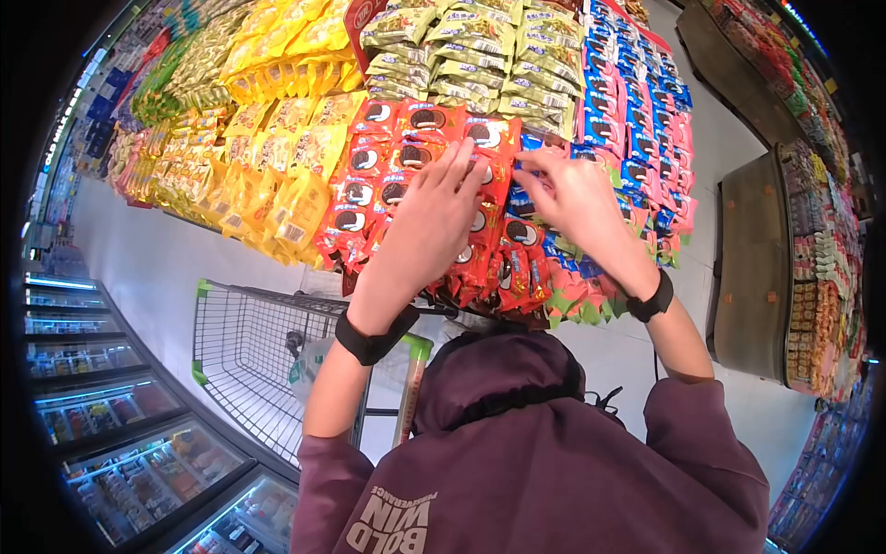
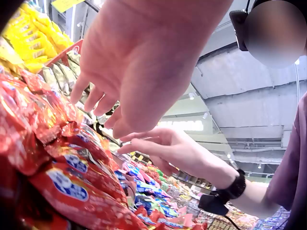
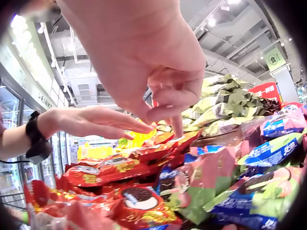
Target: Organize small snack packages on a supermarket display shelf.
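Observation:
Rows of red cookie packets (image 1: pixel 358 192) lie in the middle of the display, with blue and pink packets (image 1: pixel 637 138) to their right. The left hand (image 1: pixel 432 214) is over the red packets, its fingers extended; in the right wrist view that hand (image 3: pixel 91 122) hovers flat just above them. At the border of the red and blue packets is the right hand (image 1: pixel 581 198), its fingers bent. In the right wrist view the right hand (image 3: pixel 144 62) has one finger pointing down at a red packet (image 3: pixel 184 140), apparently touching it, the others curled.
Yellow bags (image 1: pixel 300 203) fill the display's left side, green packets (image 1: pixel 471 46) its back. A shopping cart (image 1: pixel 254 355) stands at the left before the display. Freezers (image 1: pixel 157 462) line the far left; another loaded shelf (image 1: pixel 752 268) stands at the right.

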